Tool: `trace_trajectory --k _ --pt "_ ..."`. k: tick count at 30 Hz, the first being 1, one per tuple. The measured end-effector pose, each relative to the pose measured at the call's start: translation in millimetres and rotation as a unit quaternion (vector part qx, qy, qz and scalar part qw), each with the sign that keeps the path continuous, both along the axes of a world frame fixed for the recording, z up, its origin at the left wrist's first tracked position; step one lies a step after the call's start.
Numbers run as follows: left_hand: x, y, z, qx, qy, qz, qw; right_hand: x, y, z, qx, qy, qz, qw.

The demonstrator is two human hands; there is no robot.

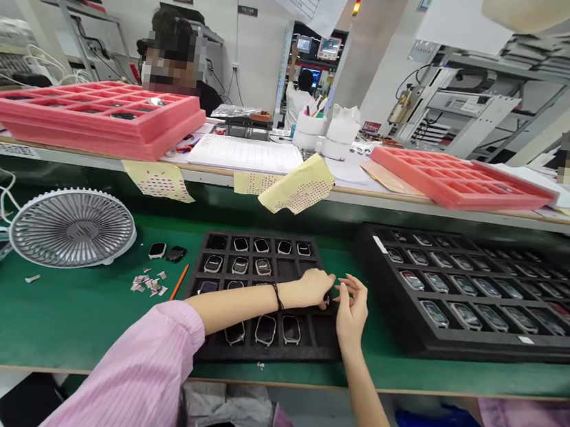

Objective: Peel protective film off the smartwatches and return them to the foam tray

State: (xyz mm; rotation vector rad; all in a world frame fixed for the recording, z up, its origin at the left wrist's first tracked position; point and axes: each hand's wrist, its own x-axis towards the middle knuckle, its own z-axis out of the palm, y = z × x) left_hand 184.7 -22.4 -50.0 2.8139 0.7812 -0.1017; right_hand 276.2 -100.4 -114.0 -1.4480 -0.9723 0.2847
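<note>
A black foam tray [246,360] lies on the green bench, its compartments holding several smartwatch cases [265,329] with dark screens. My left hand [311,287] reaches across the tray to its right side, with fingers curled around a small dark object, mostly hidden, whose kind I cannot make out. Just to the right, my right hand [352,313] is raised over the tray's right edge, fingers loosely bent and apart, close to the left fingertips. Some compartments near my hands show bare foam. My left forearm covers part of the middle rows.
Right of the tray stands a larger black foam tray [451,341] of watches. To the left are a grey fan [75,228], two loose watch cases [158,250], small paper scraps [149,284] and an orange stick [179,282]. Pink foam trays [144,134] sit on the shelf above.
</note>
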Motion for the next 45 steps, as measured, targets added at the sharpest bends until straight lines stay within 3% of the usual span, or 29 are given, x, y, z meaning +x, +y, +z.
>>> trace_trajectory --k 6,8,11,14,17,24,32,35,40,45 --pt "-46.0 15.5 20.8 -0.064 -0.138 0.041 0.988 -1.3 -1.0 4.7 0.011 0.007 0.008 1.000" --pt "-58.8 15.2 28.6 -0.045 -0.125 0.052 0.990 -1.4 -1.1 5.5 0.012 0.010 0.011 1.000" --pt "-69.0 9.9 33.0 -0.012 -0.026 0.050 0.998 -1.0 -0.8 4.8 0.010 0.006 0.016 1.000" --pt "-66.8 2.2 30.1 -0.002 0.063 0.027 0.998 -0.2 -0.8 2.7 0.003 0.004 0.016 1.000" --pt "-58.9 -4.2 27.7 -0.005 0.094 0.012 0.996 0.5 -1.6 1.7 -0.004 0.002 0.017 1.000" --pt "-64.2 -8.6 31.6 0.000 0.095 -0.013 0.995 0.7 -2.8 2.4 -0.018 -0.014 0.022 1.000" --pt "-64.3 -7.0 10.7 0.028 0.069 0.000 0.997 0.6 -2.6 2.2 -0.017 -0.039 0.032 0.999" --pt "-62.0 -5.0 9.3 0.026 0.066 -0.008 0.997 1.1 -3.3 2.1 -0.020 -0.042 0.032 0.998" --pt "-80.3 6.0 28.3 -0.037 -0.024 0.030 0.999 1.5 -3.7 2.2 -0.021 -0.042 0.032 0.998" --pt "-111.1 9.9 50.5 0.001 -0.035 0.099 0.994 0.5 -4.2 3.2 -0.024 -0.028 0.036 0.999"
